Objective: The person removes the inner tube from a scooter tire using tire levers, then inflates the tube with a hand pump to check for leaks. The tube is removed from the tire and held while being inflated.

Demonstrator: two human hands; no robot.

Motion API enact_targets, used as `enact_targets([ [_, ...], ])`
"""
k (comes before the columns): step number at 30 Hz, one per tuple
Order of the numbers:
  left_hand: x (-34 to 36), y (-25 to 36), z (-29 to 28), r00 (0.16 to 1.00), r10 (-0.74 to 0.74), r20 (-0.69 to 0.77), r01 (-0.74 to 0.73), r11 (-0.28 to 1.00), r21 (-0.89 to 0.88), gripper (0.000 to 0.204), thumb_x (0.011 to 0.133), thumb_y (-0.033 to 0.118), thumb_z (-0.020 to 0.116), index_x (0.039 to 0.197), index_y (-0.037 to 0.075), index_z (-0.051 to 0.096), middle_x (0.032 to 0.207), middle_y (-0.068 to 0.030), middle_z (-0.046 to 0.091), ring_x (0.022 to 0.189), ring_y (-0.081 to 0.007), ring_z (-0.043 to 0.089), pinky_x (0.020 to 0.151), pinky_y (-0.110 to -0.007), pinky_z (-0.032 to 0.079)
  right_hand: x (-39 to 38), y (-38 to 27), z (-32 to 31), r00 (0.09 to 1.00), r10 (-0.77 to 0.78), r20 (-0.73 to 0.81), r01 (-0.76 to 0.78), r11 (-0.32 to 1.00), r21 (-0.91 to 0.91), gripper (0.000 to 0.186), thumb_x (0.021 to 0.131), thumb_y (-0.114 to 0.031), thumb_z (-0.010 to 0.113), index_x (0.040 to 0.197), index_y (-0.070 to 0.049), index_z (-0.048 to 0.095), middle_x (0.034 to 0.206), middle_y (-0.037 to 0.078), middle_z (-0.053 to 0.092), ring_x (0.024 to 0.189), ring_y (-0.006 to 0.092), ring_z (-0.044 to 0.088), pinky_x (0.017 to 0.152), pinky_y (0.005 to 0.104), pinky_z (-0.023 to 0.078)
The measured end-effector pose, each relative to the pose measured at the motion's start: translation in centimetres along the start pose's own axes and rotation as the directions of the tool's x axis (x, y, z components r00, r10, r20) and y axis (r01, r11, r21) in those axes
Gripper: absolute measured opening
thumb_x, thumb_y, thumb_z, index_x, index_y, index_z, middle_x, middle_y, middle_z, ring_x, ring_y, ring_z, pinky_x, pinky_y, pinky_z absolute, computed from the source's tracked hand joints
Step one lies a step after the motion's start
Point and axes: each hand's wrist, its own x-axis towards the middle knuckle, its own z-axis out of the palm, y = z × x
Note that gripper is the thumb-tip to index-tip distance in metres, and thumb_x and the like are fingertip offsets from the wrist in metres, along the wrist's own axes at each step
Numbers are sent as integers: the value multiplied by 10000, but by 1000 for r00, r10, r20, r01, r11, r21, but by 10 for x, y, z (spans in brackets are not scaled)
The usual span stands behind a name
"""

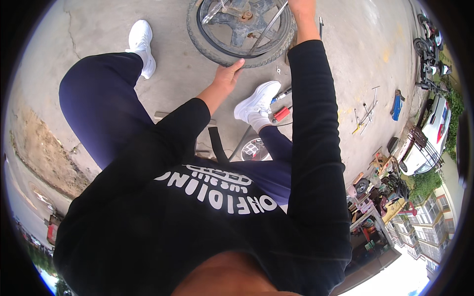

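Note:
A motorcycle wheel lies flat on the concrete before me, its worn grey spoked rim (227, 34) inside a dusty black tire (207, 53). At the tire's near edge is my left hand (228, 78), thumb against the sidewall and its other fingers mostly hidden. My right hand (302, 7), partly cut off by the top of the view, is closed round a long metal tire lever (269, 28). The lever slants down to the left, its lower end at the gap between rim and tire. A second shiny metal tool (213, 12) rests across the wheel's left side.
Beside my right shoe (259, 101) lie a red-bodied tool (282, 114) and a blue-and-black tool (282, 95). T-handled wrenches (365, 119) and a blue item (397, 105) are farther right. Parked motorcycles (428, 47), a white car (428, 135) and cluttered shelving (375, 192) line the right side.

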Motion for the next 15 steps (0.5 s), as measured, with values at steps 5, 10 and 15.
enact_targets([
  [5,-8,23,-16,997,45,-55,-46,999,-15,581,760,13,773,1241,151,477,1193,0,570,1123,-175,538,998,-373,423,-30,64,1,614,678,404,-785,579,220,256,876,-147,463,824,58,606,629,121,557,462,179,526,367,306,353],
  [10,-4,40,-29,998,44,-45,-46,998,-36,735,750,85,800,1341,190,375,1306,-14,489,1215,-228,465,1049,-456,368,-188,105,-36,432,763,480,-730,-16,683,259,919,-221,466,840,21,512,572,74,480,434,187,479,367,286,342],
  [15,-5,17,-14,997,-21,-78,20,1000,-6,869,742,146,821,1419,191,279,1375,-26,441,1314,-271,365,1082,-497,313,-337,92,-71,302,874,382,-323,-283,903,262,966,-244,380,934,-18,507,626,49,526,632,210,608,548,292,454],
])
